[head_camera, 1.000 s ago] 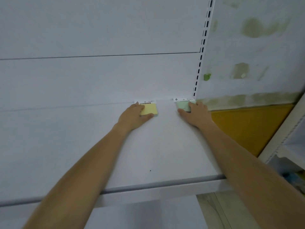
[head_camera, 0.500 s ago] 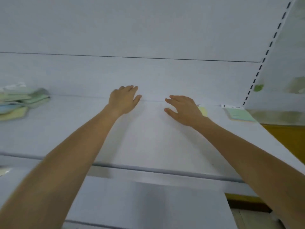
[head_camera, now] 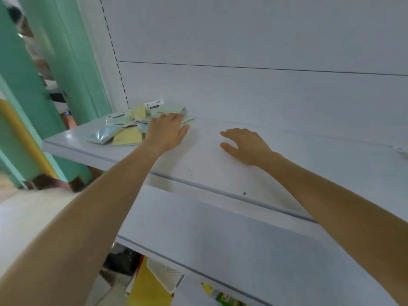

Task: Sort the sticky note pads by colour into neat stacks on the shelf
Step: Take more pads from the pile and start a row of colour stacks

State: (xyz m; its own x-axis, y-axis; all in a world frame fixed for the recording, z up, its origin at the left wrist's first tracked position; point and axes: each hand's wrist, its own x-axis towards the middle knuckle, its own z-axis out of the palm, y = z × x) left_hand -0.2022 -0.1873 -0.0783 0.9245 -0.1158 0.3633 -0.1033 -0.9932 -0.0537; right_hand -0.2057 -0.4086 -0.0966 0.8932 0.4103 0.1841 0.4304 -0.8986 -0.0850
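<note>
A loose heap of sticky note pads lies at the left end of the white shelf (head_camera: pixel 220 168): a yellow pad (head_camera: pixel 127 138), a blue pad (head_camera: pixel 102 134) in shiny wrap and a green pad (head_camera: pixel 171 107) at the back. My left hand (head_camera: pixel 166 131) is flat and spread at the heap's right edge, fingertips over a green pad, holding nothing. My right hand (head_camera: pixel 245 143) hovers open over the bare shelf to the right, apart from any pad. A sliver of another pad (head_camera: pixel 403 152) shows at the far right edge.
The shelf's back panel (head_camera: pixel 242 89) is white with a slotted upright (head_camera: pixel 114 56) at the left. Teal pillars (head_camera: pixel 66 62) and a yellow post (head_camera: pixel 24 138) stand left of the shelf. Lower shelves hold a white tray (head_camera: pixel 164 277) and small items.
My view has swung left, away from the placed yellow and green pads at the right end. Both hands have let go and travelled left; the left one now reaches the mixed heap.
</note>
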